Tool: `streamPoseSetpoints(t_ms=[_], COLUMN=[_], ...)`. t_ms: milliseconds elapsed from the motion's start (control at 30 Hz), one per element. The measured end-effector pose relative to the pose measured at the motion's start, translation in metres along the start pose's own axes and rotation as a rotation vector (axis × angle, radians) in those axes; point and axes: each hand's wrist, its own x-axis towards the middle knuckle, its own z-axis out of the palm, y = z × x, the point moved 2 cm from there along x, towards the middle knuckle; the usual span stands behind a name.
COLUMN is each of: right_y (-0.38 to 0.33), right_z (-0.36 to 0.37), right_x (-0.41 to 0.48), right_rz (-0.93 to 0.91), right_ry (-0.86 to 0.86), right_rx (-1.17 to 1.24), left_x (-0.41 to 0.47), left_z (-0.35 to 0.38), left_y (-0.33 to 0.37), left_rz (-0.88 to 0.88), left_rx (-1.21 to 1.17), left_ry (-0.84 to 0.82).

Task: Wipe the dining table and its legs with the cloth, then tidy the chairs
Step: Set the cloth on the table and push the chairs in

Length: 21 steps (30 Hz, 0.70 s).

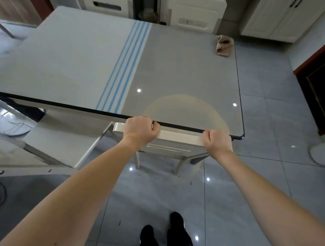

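Note:
The glossy grey dining table [178, 68] has blue stripes down its middle and a dark edge. A crumpled beige cloth [224, 45] lies on its far right corner. A cream chair [177, 140] stands pushed under the near edge, only its backrest top and legs showing. My left hand [140, 131] grips the left end of that backrest top. At the right end, my right hand [217, 143] grips the same rail. Both fists are closed around it, right against the table edge.
A second chair [52, 137] stands at the near left, its seat out from under the table. Cream chairs [195, 11] stand beyond the far edge. White cabinets [283, 18] at the back right, a dark wooden cabinet [319, 87] at right. My feet [165, 231] on grey tiles.

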Motion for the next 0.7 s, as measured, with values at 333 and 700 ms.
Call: streamPoseSetpoints(t_ms=[333, 700], right_y=[0.008, 0.006], right_z=[-0.003, -0.010], right_x=[0.008, -0.001], right_rz=[-0.016, 0.052], right_ry=[-0.044, -0.086], right_rx=[0.013, 0.108], left_x=[0.001, -0.012], left_z=[0.000, -0.009], left_y=[0.009, 0.013], left_rz=[-0.025, -0.099], left_rx=[-0.006, -0.105], left_ry=[0.007, 0.005])
